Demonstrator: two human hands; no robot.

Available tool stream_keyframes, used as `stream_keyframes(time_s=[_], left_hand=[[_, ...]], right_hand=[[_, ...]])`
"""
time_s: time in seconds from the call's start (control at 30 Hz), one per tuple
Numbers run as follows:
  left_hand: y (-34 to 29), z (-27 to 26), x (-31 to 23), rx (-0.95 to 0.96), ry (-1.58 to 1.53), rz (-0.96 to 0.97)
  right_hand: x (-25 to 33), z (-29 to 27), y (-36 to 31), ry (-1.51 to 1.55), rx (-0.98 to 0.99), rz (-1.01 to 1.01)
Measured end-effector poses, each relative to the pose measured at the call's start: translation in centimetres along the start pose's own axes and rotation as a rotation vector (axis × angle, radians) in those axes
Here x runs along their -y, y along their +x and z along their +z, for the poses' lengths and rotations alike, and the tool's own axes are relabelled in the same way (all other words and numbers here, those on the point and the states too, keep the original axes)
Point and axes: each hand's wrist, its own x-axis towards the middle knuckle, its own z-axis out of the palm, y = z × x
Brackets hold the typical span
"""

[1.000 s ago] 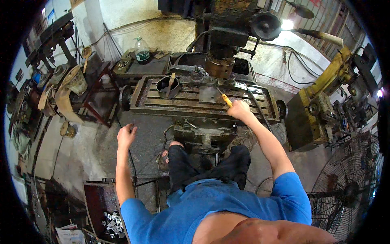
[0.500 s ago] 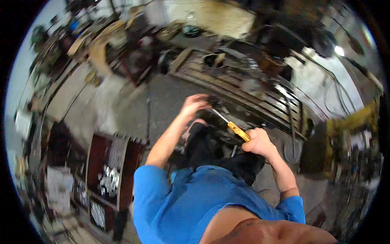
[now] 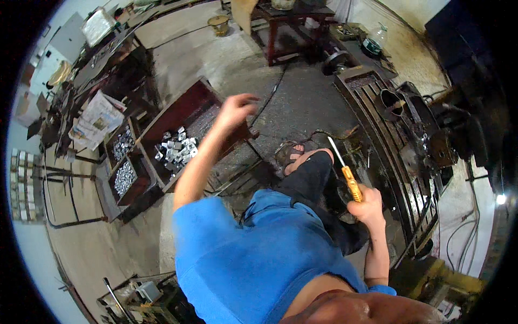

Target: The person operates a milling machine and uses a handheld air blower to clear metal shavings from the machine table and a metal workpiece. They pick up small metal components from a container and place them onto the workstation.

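Observation:
My right hand (image 3: 368, 206) is closed round the yellow handle of a tool (image 3: 352, 184). Its slim, pale metal shaft points forward and slightly left, its tip in the air; whether it is a screwdriver or a blade I cannot tell. Out to the left, my left hand (image 3: 236, 112) is raised with the fingers loosely apart and somewhat blurred. I see nothing in it. Below and beside that hand is a dark red wooden tray (image 3: 181, 116), with a pile of shiny metal blocks (image 3: 177, 151) in it.
Two smaller compartments hold metal pieces (image 3: 125, 177). A newspaper (image 3: 99, 120) lies on the rack at left. On the right stands a slatted metal machine bed (image 3: 377, 124). Farther off are a red table (image 3: 294, 15), a clear bottle (image 3: 375, 40) and a small round stool (image 3: 218, 24).
My view has swung left toward the trays. My left hand has moved away from the tool's tip, out to the left. The tool stays in my right hand.

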Motion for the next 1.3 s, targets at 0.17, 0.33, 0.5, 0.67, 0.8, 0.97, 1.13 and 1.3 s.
stream_keyframes(time_s=[0.17, 0.33, 0.5, 0.67, 0.8, 0.97, 1.13, 1.3], left_hand=[[-7.7, -17.9, 8.4, -0.508, 0.853, -0.395], [-12.2, -19.0, 11.0, -0.477, 1.119, -0.831], [-10.6, -16.5, 12.5, -0.29, 1.183, -0.901], [-10.6, -17.4, 13.3, -0.389, 1.069, -0.96], [-10.9, -17.3, 13.8, -0.438, 1.07, -0.943], [-11.1, -16.8, 13.1, -0.539, 0.979, -0.901], [-11.2, -16.1, 12.2, -0.484, 1.06, -0.829], [-10.7, -16.2, 11.2, -0.682, 0.839, -0.694]], right_hand=[[-1.4, 0.7, -1.3, 0.031, -0.051, -0.013], [-1.4, 0.8, -0.9, 0.01, -0.022, -0.013], [-0.1, 0.2, -0.3, 0.037, -0.037, 0.026], [-1.0, 1.0, -0.8, 0.051, -0.073, 0.029], [-2.1, 1.6, -1.6, 0.05, -0.073, 0.036], [-1.4, 1.1, -1.7, 0.098, -0.088, 0.041], [-1.7, 1.6, -1.8, 0.132, -0.071, 0.041], [-1.8, 2.1, -1.7, 0.03, 0.01, 0.028]])
